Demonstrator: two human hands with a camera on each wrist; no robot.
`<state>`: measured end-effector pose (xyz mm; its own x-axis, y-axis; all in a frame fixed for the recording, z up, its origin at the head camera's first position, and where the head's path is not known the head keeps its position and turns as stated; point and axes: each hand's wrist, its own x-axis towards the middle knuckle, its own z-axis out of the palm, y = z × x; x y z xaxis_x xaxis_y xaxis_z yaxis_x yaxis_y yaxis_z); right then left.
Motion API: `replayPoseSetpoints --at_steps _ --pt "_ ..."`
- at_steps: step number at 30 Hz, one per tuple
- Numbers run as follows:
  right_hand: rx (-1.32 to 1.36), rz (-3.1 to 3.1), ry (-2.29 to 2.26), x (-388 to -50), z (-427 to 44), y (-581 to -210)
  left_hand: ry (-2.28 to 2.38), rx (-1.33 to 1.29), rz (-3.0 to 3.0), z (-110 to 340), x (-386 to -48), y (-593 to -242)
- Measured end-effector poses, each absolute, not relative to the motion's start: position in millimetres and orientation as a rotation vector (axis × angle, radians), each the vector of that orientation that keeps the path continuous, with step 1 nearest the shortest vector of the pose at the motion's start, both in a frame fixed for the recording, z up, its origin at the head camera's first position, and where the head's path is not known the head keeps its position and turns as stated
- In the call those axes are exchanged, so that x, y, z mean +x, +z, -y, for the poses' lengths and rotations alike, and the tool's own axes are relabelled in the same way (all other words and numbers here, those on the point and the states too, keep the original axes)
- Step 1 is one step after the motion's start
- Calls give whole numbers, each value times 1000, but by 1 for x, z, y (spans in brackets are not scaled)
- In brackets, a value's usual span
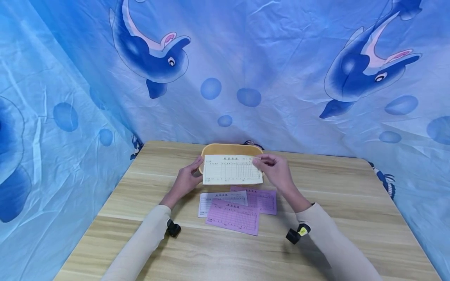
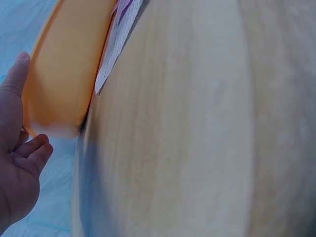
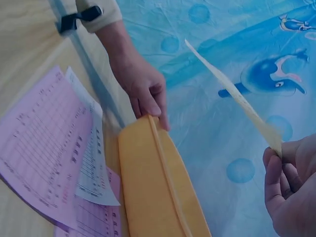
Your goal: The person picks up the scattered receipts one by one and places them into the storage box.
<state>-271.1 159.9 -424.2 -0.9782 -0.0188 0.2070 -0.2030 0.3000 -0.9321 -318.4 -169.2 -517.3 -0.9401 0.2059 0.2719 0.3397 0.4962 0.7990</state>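
Wood-grain tabletop [image 1: 351, 218] supports an orange bin [image 1: 228, 149], apparently gripped for steadiness by the partly hidden left hand [image 1: 185, 180], while the right hand [image 1: 277, 171] pinches a pale form [image 1: 230, 171].

Printed headings in Chinese characters top the rectangular pale-yellow paper slip [image 1: 230, 171], rectangular white paper slip [image 1: 206, 205], front rectangular pink paper slip [image 1: 233, 218] and rear rectangular pink paper slip [image 1: 268, 202], too small to read surely. The small yellow label [image 1: 303, 231] bears illegible marks.
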Motion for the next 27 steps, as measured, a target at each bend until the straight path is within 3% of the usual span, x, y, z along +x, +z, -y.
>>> replayPoseSetpoints --at_steps 14,27 --pt "200 2379 1672 -312 -157 -430 -1520 -448 2626 170 -316 -517" --pt "117 2410 1602 -345 -148 -462 -1504 -452 2637 169 -318 -519"
